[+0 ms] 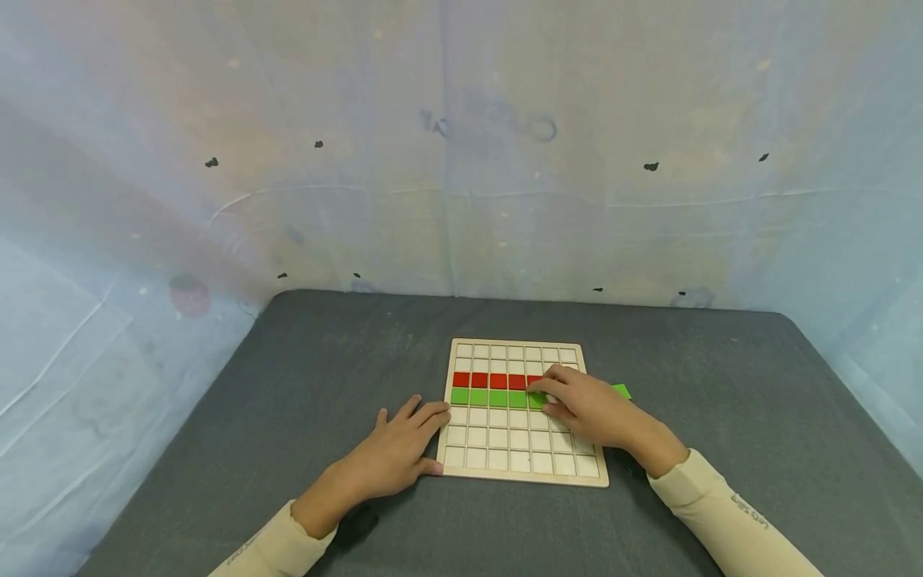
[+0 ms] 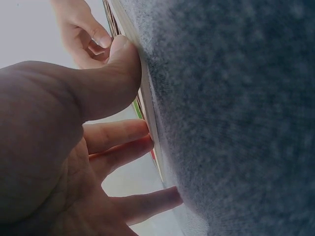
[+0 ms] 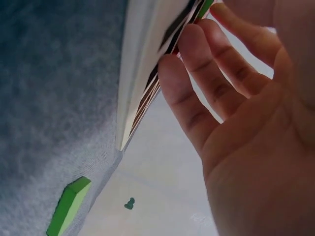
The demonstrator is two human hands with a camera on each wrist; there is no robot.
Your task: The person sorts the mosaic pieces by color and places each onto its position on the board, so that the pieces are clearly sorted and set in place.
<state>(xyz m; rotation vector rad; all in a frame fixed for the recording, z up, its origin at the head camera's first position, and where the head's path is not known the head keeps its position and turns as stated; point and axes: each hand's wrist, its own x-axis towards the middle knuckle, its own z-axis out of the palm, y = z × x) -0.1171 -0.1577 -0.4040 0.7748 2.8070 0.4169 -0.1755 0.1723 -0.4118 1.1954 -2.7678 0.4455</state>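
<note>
A pale wooden grid board lies on the dark cloth, with a row of red tiles and a row of green tiles in its cells. My left hand rests at the board's left side, fingertips along the edge and thumb at the near left corner. In the left wrist view its fingers are extended and spread. My right hand reaches over the board's right part and pinches a green tile at the end of the green row. It hides the cells to the right.
A loose green block lies on the table right of the board, partly behind my right hand; the right wrist view shows this green block on the cloth. A pale hanging sheet with dark marks stands behind the dark table.
</note>
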